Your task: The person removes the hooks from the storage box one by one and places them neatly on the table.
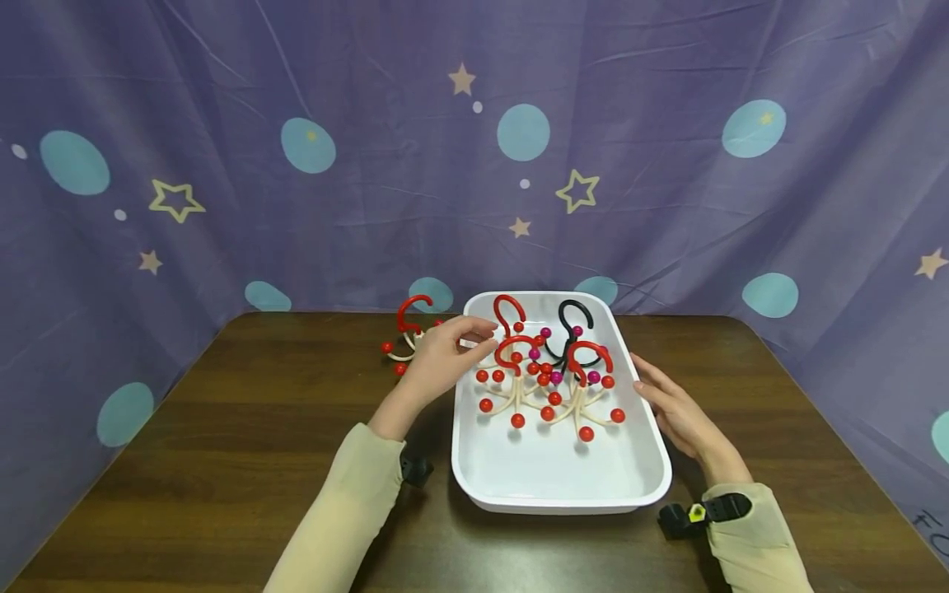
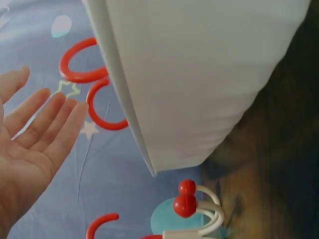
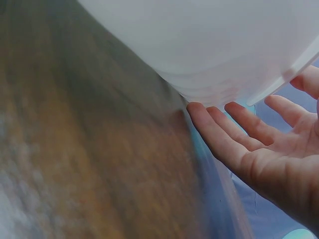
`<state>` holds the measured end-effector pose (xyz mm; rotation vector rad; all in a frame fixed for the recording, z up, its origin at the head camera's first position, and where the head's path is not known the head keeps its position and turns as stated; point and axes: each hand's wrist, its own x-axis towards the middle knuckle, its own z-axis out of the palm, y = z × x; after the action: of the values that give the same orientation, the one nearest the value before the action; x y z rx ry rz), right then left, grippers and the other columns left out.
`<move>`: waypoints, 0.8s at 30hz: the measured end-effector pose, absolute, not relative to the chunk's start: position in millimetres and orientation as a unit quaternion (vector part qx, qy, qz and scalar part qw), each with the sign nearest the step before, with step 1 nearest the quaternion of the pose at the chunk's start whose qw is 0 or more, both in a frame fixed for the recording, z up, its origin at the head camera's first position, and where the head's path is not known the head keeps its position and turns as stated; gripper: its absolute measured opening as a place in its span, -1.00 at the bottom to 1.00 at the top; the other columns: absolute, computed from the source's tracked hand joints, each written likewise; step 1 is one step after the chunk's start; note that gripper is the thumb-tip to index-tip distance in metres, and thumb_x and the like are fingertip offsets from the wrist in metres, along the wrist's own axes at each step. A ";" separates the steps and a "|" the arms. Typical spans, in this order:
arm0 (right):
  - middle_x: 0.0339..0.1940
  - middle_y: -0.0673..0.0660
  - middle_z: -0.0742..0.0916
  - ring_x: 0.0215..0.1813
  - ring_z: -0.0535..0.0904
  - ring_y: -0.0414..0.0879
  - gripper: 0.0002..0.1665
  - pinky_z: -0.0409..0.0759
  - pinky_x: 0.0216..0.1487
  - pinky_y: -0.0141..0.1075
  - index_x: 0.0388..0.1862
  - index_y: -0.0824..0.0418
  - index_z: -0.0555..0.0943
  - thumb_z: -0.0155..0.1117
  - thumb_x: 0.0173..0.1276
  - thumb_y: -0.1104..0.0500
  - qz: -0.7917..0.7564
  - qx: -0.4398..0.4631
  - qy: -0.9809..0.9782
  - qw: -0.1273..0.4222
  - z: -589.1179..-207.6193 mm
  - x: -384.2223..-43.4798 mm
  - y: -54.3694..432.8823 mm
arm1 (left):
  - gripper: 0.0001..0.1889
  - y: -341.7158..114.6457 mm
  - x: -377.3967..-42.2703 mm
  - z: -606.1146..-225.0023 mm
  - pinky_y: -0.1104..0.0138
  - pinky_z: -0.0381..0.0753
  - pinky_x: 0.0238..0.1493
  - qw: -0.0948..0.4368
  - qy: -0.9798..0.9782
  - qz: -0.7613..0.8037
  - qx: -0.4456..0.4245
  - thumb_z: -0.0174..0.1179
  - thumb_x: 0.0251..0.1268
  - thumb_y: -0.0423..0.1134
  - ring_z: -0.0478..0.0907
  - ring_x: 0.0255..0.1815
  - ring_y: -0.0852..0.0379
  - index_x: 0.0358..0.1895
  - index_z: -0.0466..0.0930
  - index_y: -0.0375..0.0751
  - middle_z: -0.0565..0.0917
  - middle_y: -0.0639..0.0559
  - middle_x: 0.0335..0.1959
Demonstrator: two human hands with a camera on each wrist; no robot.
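Observation:
My left hand (image 1: pixel 439 360) hovers at the left rim of a white tray (image 1: pixel 549 473), fingers extended and nothing held. In the left wrist view its palm (image 2: pixel 30 159) shows bare, with red hooks nearby. My right hand (image 1: pixel 678 416) lies along the tray's right side, fingers fairly straight; the right wrist view shows the fingers (image 3: pixel 244 124) at the outer wall. Inside the tray stand several hook-handled massagers with ball-tipped legs: a red-and-cream massager (image 1: pixel 518 387), another red-and-cream massager (image 1: pixel 580 397), and a black massager (image 1: pixel 569 350) with magenta balls.
Another red-and-cream massager (image 1: pixel 416 309) is on the table outside the tray at its back left, partly hidden behind my left hand. The brown wooden table (image 1: pixel 245 428) ends at a purple patterned curtain (image 1: pixel 385 206).

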<state>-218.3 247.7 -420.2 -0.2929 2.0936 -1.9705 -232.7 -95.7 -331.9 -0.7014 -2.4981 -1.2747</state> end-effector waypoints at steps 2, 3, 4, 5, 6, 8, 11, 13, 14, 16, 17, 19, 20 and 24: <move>0.39 0.40 0.10 0.03 0.47 -0.28 -0.29 0.55 -0.05 -0.24 0.46 0.15 -0.14 -0.13 0.45 0.08 -0.676 -0.100 0.719 0.125 -420.2 -218.5 247.9 | -0.70 -92.4 -231.8 -332.0 0.39 0.59 -0.21 0.109 -0.857 -0.441 -0.243 0.24 0.14 -0.16 0.60 -0.17 0.16 -0.07 0.59 -0.17 0.64 0.03 -0.16; 0.39 0.40 0.11 0.04 0.47 -0.27 -0.29 0.55 -0.05 -0.22 0.46 0.15 -0.13 -0.13 0.45 0.07 -0.675 -0.099 0.720 0.126 -420.2 -218.4 248.0 | -0.70 -90.7 -231.3 -331.9 0.38 0.59 -0.20 0.099 -0.856 -0.444 -0.244 0.25 0.14 -0.15 0.59 -0.16 0.16 -0.07 0.59 -0.17 0.64 0.04 -0.15; 0.39 0.40 0.11 0.04 0.47 -0.25 -0.29 0.55 -0.05 -0.21 0.47 0.14 -0.13 -0.13 0.45 0.07 -0.674 -0.098 0.721 0.126 -420.2 -218.4 248.0 | -0.69 -89.0 -230.9 -331.8 0.38 0.59 -0.19 0.090 -0.856 -0.447 -0.243 0.25 0.13 -0.15 0.59 -0.16 0.16 -0.06 0.58 -0.17 0.63 0.04 -0.14; 0.39 0.40 0.11 0.06 0.46 -0.23 -0.29 0.54 -0.03 -0.19 0.47 0.13 -0.13 -0.13 0.45 0.07 -0.674 -0.097 0.721 0.126 -420.1 -218.4 247.9 | -0.69 -87.3 -230.4 -331.7 0.37 0.59 -0.19 0.084 -0.858 -0.446 -0.242 0.25 0.13 -0.16 0.58 -0.15 0.16 -0.06 0.58 -0.16 0.63 0.05 -0.13; 0.39 0.40 0.12 0.07 0.45 -0.21 -0.29 0.54 -0.02 -0.18 0.47 0.13 -0.13 -0.13 0.45 0.06 -0.673 -0.095 0.722 0.127 -420.1 -218.4 247.8 | -0.69 -85.6 -230.0 -331.5 0.36 0.59 -0.18 0.078 -0.860 -0.443 -0.242 0.26 0.12 -0.16 0.58 -0.15 0.16 -0.05 0.58 -0.16 0.62 0.05 -0.12; 0.38 0.40 0.13 0.10 0.43 -0.16 -0.29 0.52 0.01 -0.15 0.47 0.11 -0.13 -0.13 0.45 0.05 -0.671 -0.090 0.724 0.129 -420.0 -218.2 247.6 | -0.68 -82.9 -229.3 -331.6 0.35 0.58 -0.19 0.071 -0.864 -0.436 -0.243 0.25 0.13 -0.18 0.58 -0.15 0.16 -0.04 0.57 -0.15 0.62 0.05 -0.09; 0.37 0.40 0.14 0.13 0.40 -0.11 -0.28 0.51 0.04 -0.11 0.47 0.10 -0.14 -0.13 0.46 0.04 -0.671 -0.086 0.725 0.131 -419.7 -218.0 247.4 | -0.67 -80.1 -229.0 -332.6 0.36 0.57 -0.22 0.068 -0.874 -0.413 -0.246 0.23 0.15 -0.17 0.59 -0.16 0.16 0.00 0.56 -0.15 0.62 0.05 -0.07; 0.37 0.40 0.15 0.13 0.41 -0.11 -0.28 0.51 0.03 -0.10 0.47 0.10 -0.14 -0.13 0.46 0.05 -0.671 -0.086 0.725 0.131 -419.6 -218.1 247.6 | -0.67 -78.9 -229.1 -333.2 0.38 0.56 -0.25 0.072 -0.880 -0.398 -0.249 0.22 0.17 -0.16 0.60 -0.17 0.16 0.01 0.56 -0.14 0.62 0.05 -0.06; 0.37 0.40 0.15 0.13 0.42 -0.11 -0.29 0.52 0.03 -0.10 0.47 0.10 -0.14 -0.13 0.46 0.05 -0.671 -0.087 0.724 0.130 -419.5 -218.3 247.7 | -0.67 -78.4 -229.3 -333.5 0.39 0.56 -0.26 0.074 -0.883 -0.392 -0.249 0.21 0.18 -0.16 0.60 -0.18 0.16 0.01 0.56 -0.14 0.62 0.06 -0.07; 0.38 0.40 0.14 0.12 0.43 -0.11 -0.29 0.53 0.01 -0.10 0.47 0.11 -0.14 -0.13 0.46 0.06 -0.672 -0.090 0.724 0.129 -419.3 -218.4 248.0 | -0.68 -77.5 -229.9 -333.9 0.41 0.56 -0.27 0.080 -0.885 -0.383 -0.251 0.20 0.18 -0.16 0.60 -0.19 0.17 0.01 0.56 -0.12 0.63 0.06 -0.09; 0.38 0.40 0.14 0.12 0.43 -0.12 -0.29 0.53 0.01 -0.10 0.47 0.11 -0.13 -0.13 0.46 0.06 -0.671 -0.091 0.724 0.128 -419.2 -218.5 248.1 | -0.69 -77.1 -230.2 -334.1 0.41 0.56 -0.27 0.083 -0.885 -0.382 -0.252 0.21 0.18 -0.17 0.60 -0.20 0.16 0.00 0.57 -0.13 0.64 0.06 -0.10; 0.38 0.40 0.15 0.12 0.43 -0.10 -0.29 0.53 0.02 -0.09 0.47 0.10 -0.13 -0.13 0.45 0.05 -0.670 -0.090 0.726 0.128 -419.2 -218.6 248.3 | -0.71 -76.3 -231.1 -334.9 0.43 0.57 -0.28 0.088 -0.884 -0.383 -0.253 0.20 0.18 -0.19 0.60 -0.21 0.17 -0.02 0.57 -0.12 0.64 0.06 -0.13; 0.38 0.40 0.15 0.13 0.42 -0.09 -0.28 0.52 0.02 -0.08 0.47 0.10 -0.14 -0.13 0.45 0.05 -0.669 -0.088 0.727 0.128 -419.0 -218.4 248.4 | -0.71 -76.0 -231.7 -335.6 0.44 0.57 -0.29 0.090 -0.884 -0.383 -0.254 0.21 0.18 -0.20 0.60 -0.22 0.17 -0.02 0.58 -0.12 0.65 0.06 -0.15; 0.37 0.40 0.16 0.16 0.38 -0.06 -0.28 0.50 0.05 -0.07 0.47 0.09 -0.14 -0.13 0.45 0.03 -0.666 -0.084 0.730 0.129 -419.1 -218.2 248.5 | -0.73 -74.7 -233.3 -337.9 0.44 0.57 -0.29 0.094 -0.881 -0.387 -0.257 0.21 0.17 -0.27 0.60 -0.25 0.17 -0.03 0.58 -0.13 0.66 0.04 -0.20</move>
<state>-218.2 248.5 -419.1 -0.2447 2.1234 -1.9352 -233.3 -74.7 -337.9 -0.7629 -2.6131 -1.1471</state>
